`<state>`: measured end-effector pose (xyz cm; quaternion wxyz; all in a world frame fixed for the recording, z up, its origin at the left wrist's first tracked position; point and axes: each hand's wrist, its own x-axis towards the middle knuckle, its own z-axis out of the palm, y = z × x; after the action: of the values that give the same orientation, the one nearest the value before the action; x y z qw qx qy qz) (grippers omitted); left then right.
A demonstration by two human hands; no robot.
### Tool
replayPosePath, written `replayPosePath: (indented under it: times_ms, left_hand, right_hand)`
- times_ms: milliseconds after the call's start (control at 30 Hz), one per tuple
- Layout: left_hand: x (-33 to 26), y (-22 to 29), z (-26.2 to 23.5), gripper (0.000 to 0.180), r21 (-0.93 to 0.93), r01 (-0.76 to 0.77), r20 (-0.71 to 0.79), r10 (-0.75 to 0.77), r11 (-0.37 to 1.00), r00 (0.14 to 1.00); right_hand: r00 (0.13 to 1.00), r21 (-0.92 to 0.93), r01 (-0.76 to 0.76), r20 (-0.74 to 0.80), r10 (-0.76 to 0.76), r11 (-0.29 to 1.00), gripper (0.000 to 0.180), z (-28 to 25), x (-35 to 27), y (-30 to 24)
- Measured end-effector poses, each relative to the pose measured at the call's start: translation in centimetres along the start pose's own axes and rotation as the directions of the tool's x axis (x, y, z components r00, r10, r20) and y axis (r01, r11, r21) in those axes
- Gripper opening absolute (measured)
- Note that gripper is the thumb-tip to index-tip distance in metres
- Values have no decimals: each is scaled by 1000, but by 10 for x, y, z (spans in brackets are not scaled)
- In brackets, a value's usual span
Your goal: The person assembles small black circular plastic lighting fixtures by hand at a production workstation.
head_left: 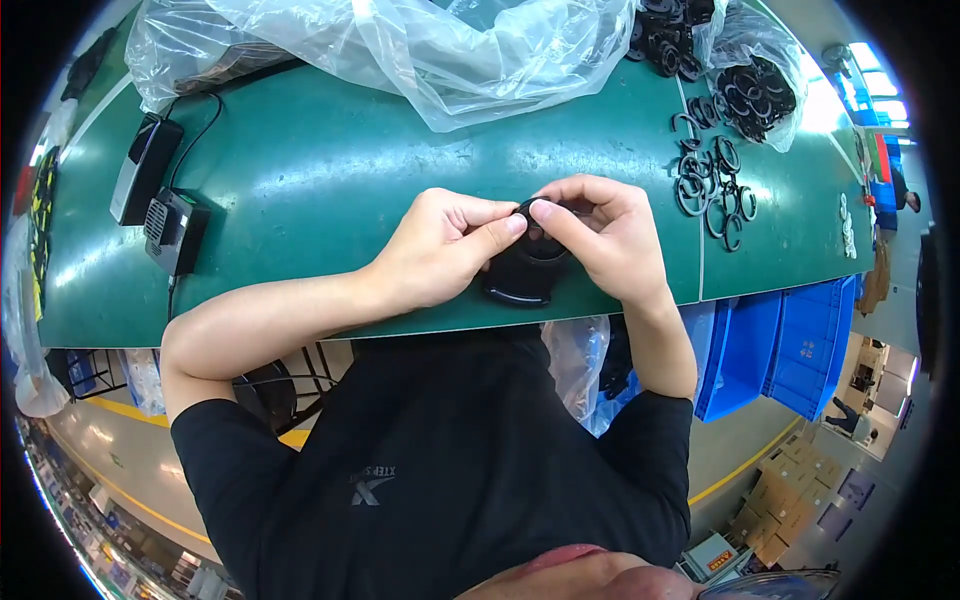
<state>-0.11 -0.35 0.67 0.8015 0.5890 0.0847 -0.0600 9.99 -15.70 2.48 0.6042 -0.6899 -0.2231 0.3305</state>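
Near the front edge of the green table, both my hands meet on a black plastic part (520, 277) with a round opening at its far end and a wider near end. My left hand (448, 240) pinches its far rim between thumb and forefinger. From the other side my right hand (605, 232) grips the same rim, thumb on top and fingers curled behind. A dark curved edge shows between my thumbs; whether it is a separate ring I cannot tell. Several loose black C-shaped rings (691, 194) lie to the right of my hands.
A large clear plastic bag (420, 62) covers the table's (330, 150) far side. A bag of black rings (757, 95) sits far right. Two small black devices (177, 232) with cables stand at left. Blue bins (742, 355) are below the right front edge.
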Motion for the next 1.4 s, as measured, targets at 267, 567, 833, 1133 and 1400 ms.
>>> replayPosePath:
  times_ms: [267,567,833,1133,1400]
  left_hand:
    - [4,-4,-4,23,24,66,33,-67,998,997]
    - [10,-4,-11,31,-99,134,87,-126,986,988]
    - [7,1,-6,26,-189,127,80,-114,974,990]
    - [3,0,-5,30,-141,71,72,-62,987,996]
    - [4,-10,-5,34,-110,22,92,-12,994,996]
  right_hand:
    - [1000,-2,-20,11,21,1000,13,-2,2,-1]
    - [953,-264,248,-105,-284,932,29,-7,-10,2]
    - [843,-656,377,-49,-536,653,45,-1,-23,11]
    - [786,-635,428,-90,-611,644,42,8,-26,16]
    - [889,-128,369,-238,-390,920,32,5,-27,23]
